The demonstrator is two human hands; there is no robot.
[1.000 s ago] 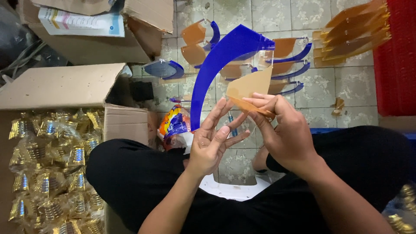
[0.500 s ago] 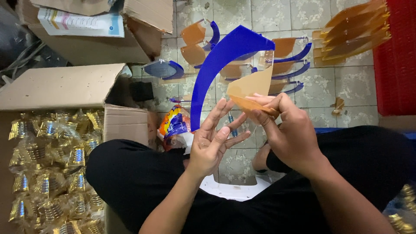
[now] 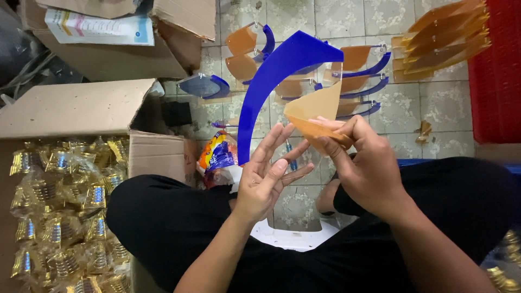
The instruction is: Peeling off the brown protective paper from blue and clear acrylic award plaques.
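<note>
A curved blue acrylic piece (image 3: 271, 81) rises in front of me, with a clear panel beside it. My left hand (image 3: 266, 176) presses flat against the clear panel near the blue piece's lower end, fingers spread. My right hand (image 3: 363, 163) pinches a tan paper film (image 3: 315, 111) and peels it off the panel. I sit cross-legged in black trousers (image 3: 163, 222), and a white flat piece (image 3: 293, 239) lies between my legs.
An open cardboard box (image 3: 70, 114) of gold-wrapped items (image 3: 59, 217) stands at left. Assembled blue and tan pieces (image 3: 358, 65) lie on the tiled floor ahead. Tan sheets (image 3: 439, 38) are stacked by a red crate (image 3: 496, 70). A colourful bag (image 3: 217, 154) lies near my knee.
My right hand has pulled the tan film a little further down off the panel. The left hand stays pressed in place.
</note>
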